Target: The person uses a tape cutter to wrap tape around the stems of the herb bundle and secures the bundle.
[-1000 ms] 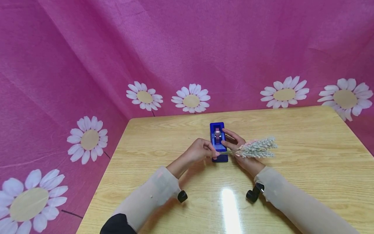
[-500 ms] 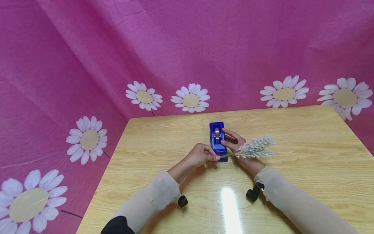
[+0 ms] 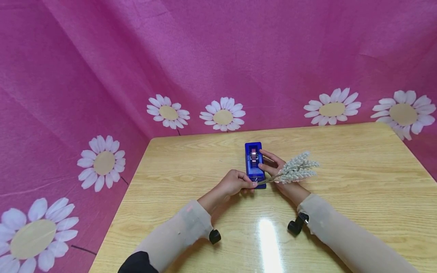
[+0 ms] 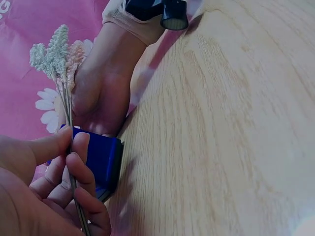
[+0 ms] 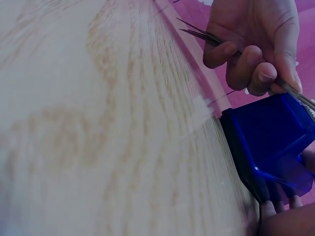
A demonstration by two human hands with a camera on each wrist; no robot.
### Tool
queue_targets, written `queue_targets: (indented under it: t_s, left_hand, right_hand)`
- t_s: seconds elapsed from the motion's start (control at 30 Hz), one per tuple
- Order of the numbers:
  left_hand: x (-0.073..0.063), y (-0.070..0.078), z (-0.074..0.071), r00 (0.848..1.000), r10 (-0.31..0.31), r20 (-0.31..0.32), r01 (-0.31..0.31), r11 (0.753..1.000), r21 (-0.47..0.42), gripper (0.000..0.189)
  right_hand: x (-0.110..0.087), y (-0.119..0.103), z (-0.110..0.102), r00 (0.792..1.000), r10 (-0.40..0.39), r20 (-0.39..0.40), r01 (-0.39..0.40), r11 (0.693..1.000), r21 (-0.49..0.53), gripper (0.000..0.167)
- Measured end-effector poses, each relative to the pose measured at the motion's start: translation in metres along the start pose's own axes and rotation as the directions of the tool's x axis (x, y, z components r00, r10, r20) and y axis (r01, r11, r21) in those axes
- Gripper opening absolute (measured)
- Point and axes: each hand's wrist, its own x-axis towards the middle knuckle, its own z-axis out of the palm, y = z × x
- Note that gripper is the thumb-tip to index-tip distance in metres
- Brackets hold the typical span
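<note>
A small bunch of artificial flower sprigs [image 3: 296,170] with pale grey-green and pink heads lies across the front of a blue tape dispenser [image 3: 254,170]. My left hand [image 3: 235,182] pinches its thin stems between thumb and fingers. In the left wrist view the stems [image 4: 70,157] run down through the curled fingers, heads upward. The dispenser stands on the table with a roll of tape [image 3: 253,155] in it. From the right side, my right hand [image 3: 280,170] grips the dispenser. The flower heads hang over this hand and hide part of it.
The wood-grain table [image 3: 191,159] has a bright light reflection near its front. A magenta cloth [image 3: 273,57] printed with white daisies hangs behind and to the left. A black wrist camera [image 3: 296,226] sits at the right sleeve.
My left hand has come slightly nearer along the dispenser's front end. The bunch has turned, its heads shifting a little left and up, with less pink showing. The right hand stays put.
</note>
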Motion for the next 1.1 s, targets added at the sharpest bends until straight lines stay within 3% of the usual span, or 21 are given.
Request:
queue_targets:
  t_s: [0.3,0.63,1.1]
  left_hand:
    - [0.0018,-0.0014,0.0008,1.0,-0.027,-0.004,0.027,0.999,-0.017,0.018]
    - [0.0027,-0.0005,0.0006,0.995,-0.097,-0.016,0.096,0.995,-0.024,0.025]
    - [0.0029,-0.002,-0.0008,0.991,-0.13,0.005,0.13,0.99,-0.045,0.028]
  right_hand:
    - [-0.0009,-0.0008,0.0005,1.0,-0.001,0.003,0.001,1.0,0.015,0.063]
    - [0.0002,-0.0018,-0.0001,1.0,0.005,0.018,-0.006,1.0,0.027,0.063]
    - [-0.0003,-0.0006,-0.0003,1.0,0.006,0.025,-0.007,1.0,0.023,0.064]
